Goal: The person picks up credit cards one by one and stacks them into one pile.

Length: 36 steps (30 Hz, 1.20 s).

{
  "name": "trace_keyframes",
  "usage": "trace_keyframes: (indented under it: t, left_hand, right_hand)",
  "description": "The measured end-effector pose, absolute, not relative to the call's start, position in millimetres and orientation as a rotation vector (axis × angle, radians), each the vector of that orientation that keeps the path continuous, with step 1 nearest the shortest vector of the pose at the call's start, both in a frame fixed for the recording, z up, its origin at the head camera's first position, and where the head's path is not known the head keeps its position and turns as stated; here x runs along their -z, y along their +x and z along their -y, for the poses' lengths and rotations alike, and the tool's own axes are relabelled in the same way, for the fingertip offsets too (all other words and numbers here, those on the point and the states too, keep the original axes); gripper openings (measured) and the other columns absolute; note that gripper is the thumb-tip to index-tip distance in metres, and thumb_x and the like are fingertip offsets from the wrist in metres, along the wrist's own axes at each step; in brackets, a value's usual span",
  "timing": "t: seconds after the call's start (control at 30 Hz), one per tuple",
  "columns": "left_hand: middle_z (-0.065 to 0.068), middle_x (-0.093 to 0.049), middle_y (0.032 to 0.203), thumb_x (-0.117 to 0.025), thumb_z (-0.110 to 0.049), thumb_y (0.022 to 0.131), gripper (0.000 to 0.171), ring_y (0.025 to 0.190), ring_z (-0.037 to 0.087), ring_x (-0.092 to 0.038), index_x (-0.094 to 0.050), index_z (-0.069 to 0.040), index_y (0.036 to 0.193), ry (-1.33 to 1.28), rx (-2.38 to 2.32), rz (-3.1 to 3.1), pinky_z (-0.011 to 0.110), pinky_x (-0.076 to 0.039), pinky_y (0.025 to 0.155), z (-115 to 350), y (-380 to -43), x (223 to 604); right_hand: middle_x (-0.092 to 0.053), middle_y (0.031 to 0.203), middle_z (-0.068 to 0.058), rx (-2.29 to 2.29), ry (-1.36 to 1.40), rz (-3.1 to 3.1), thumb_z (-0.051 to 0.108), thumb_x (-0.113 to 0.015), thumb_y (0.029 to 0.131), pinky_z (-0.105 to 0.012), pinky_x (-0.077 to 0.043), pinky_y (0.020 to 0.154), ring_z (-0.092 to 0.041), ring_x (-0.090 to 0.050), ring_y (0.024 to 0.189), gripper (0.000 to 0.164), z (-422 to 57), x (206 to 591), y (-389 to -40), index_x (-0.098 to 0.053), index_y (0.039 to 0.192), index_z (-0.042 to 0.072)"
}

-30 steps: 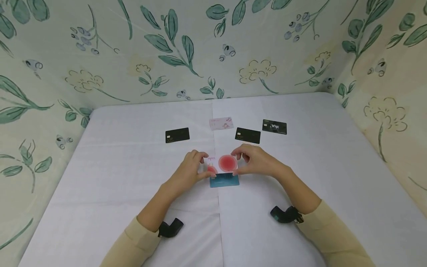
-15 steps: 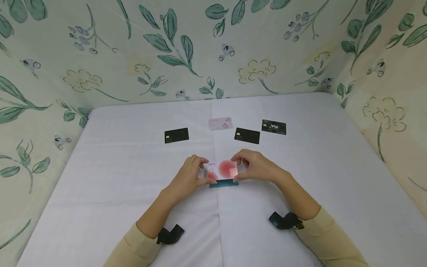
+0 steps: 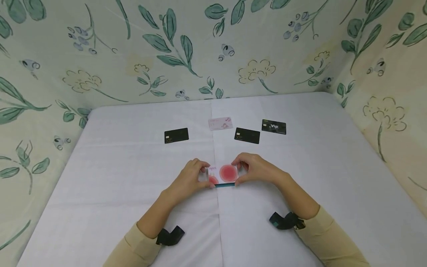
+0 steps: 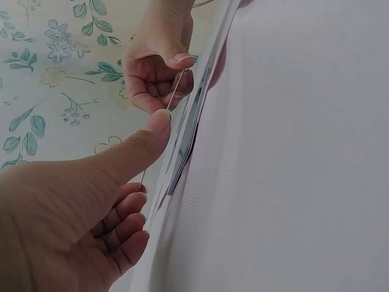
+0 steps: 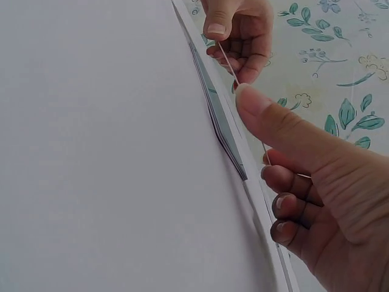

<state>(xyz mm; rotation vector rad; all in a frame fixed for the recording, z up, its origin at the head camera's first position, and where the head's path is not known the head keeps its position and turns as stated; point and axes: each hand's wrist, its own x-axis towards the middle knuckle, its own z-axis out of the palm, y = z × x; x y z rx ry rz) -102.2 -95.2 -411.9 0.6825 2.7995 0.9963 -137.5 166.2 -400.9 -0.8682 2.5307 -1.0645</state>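
A white card with a red-pink round print [image 3: 228, 173] is pinched at its left end by my left hand [image 3: 188, 177] and at its right end by my right hand [image 3: 258, 170]. Thumbs are on the near edge, fingers on the far edge. Beneath it lies a blue card [image 3: 225, 185], of which only a near strip shows in the head view. Both wrist views reveal a thin stack of cards [image 4: 187, 137] under the held card, which appears edge-on with a gap above the stack [image 5: 222, 125].
Beyond the hands lie a black card [image 3: 176, 135] at left, a pale pink card [image 3: 220, 123] in the middle, another black card [image 3: 247, 136], and a black card marked Vip [image 3: 274, 127] at right. All rest on the white-covered table [image 3: 116, 178]. Leaf-patterned cloth [image 3: 200, 44] hangs around it.
Both hands have drawn the red-printed card toward the person, so it now covers most of the blue card. The other cards stay where they were.
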Motion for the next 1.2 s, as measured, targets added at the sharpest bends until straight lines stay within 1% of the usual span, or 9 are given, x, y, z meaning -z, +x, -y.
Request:
trace_keyframes:
  t: [0.2, 0.63, 0.83, 1.2]
  left_hand:
    - [-0.001, -0.053, 0.092, -0.084, -0.034, 0.068, 0.060, 0.090, 0.015, -0.046, -0.059, -0.004, 0.115, 0.720, -0.996, -2.796, 0.031, -0.042, 0.080, 95, -103, 416]
    - [-0.004, -0.051, 0.089, -0.086, -0.035, 0.065, 0.060, 0.087, 0.012, -0.046, -0.062, -0.007, 0.112, 0.694, -1.023, -2.780, 0.030, -0.041, 0.079, 94, -105, 425]
    - [-0.004, -0.051, 0.088, -0.086, -0.033, 0.065, 0.058, 0.086, 0.012, -0.046, -0.062, -0.007, 0.111, 0.685, -1.031, -2.775, 0.029, -0.041, 0.077, 93, -105, 426]
    - [-0.004, -0.050, 0.088, -0.086, -0.032, 0.065, 0.058, 0.087, 0.012, -0.045, -0.061, -0.008, 0.111, 0.661, -1.005, -2.766, 0.030, -0.042, 0.078, 95, -105, 426]
  right_hand:
    - [-0.057, 0.085, 0.002, 1.032, -0.884, -2.523, 0.033, -0.088, 0.063, -0.022, -0.045, 0.069, -0.013, -0.051, 0.079, 0.052, -168, 410, -139, -0.065, 0.103, 0.010]
    - [-0.057, 0.086, 0.004, 1.039, -0.905, -2.514, 0.032, -0.088, 0.064, -0.022, -0.046, 0.071, -0.011, -0.051, 0.080, 0.050, -171, 415, -138, -0.066, 0.104, 0.011]
    - [-0.058, 0.088, 0.004, 1.024, -0.927, -2.510, 0.032, -0.087, 0.064, -0.023, -0.047, 0.073, -0.011, -0.051, 0.082, 0.050, -171, 416, -139, -0.066, 0.104, 0.011]
    - [-0.057, 0.090, 0.004, 0.990, -0.933, -2.516, 0.033, -0.088, 0.064, -0.023, -0.046, 0.074, -0.011, -0.051, 0.083, 0.051, -168, 416, -140, -0.066, 0.105, 0.010]
